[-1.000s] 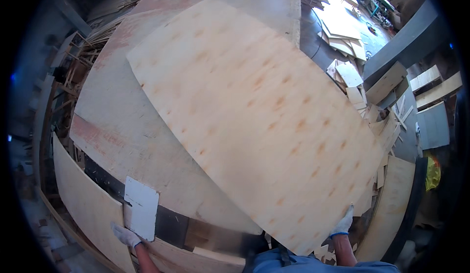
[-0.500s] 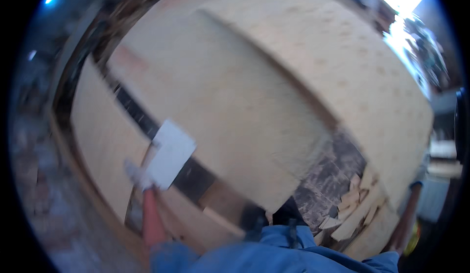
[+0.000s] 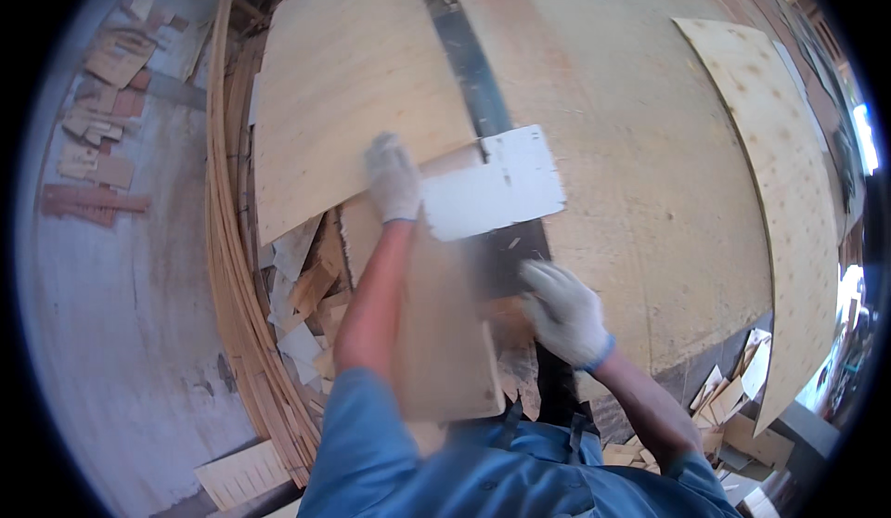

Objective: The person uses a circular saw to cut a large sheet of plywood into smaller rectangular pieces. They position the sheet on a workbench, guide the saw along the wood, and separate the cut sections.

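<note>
My left hand (image 3: 392,182), in a pale work glove, lies with its fingers stretched out on the near edge of a light veneer sheet (image 3: 357,82). Right beside it, a white rectangular piece (image 3: 497,187) bridges the dark strip (image 3: 469,63) between that sheet and a larger veneer sheet (image 3: 640,174). My right hand (image 3: 563,316), gloved too, hovers by the dark strip below the white piece. Its fingers are loosely bent and a little blurred, and nothing shows in them. Between my forearms is a blurred tan board (image 3: 445,323).
Long thin wooden strips (image 3: 232,267) run down the left side of the stack. Veneer offcuts (image 3: 311,286) lie inside them, with more scraps (image 3: 733,397) at the lower right. A spotted veneer sheet (image 3: 775,165) lies along the right. Wood scraps (image 3: 102,137) rest on the floor at far left.
The view has turned leftward, so the sheets lie further right. My right hand has come from the far right edge to the middle. My left hand has moved onto the light sheet's near edge.
</note>
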### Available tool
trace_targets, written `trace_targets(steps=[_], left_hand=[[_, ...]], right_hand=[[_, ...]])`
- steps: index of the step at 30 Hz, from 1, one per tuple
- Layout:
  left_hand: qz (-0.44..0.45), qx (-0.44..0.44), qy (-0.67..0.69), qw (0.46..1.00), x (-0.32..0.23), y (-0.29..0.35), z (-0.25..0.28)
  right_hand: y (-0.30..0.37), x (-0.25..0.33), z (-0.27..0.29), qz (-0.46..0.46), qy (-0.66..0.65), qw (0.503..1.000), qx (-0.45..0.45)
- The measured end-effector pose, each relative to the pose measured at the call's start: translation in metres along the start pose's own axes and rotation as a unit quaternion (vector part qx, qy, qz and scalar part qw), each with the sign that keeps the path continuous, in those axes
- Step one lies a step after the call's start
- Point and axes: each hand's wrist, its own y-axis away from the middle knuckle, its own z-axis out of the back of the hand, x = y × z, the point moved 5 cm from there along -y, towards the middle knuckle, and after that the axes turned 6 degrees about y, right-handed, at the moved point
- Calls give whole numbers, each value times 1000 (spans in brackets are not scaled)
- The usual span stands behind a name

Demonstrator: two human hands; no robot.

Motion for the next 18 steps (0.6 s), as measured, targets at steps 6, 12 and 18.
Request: trace_targets(steps=[6,12,18], left_hand=[[-69,-7,-88,994,-2,1,0],[-53,23,193,980,23,-8,30],[143,70,95,983,188,-8,110]], right_hand=[[-169,57,-114,84,83,993,28],[-196,63,-168,61,279,958,-10],[-197,52,-178,33,313,949,33]])
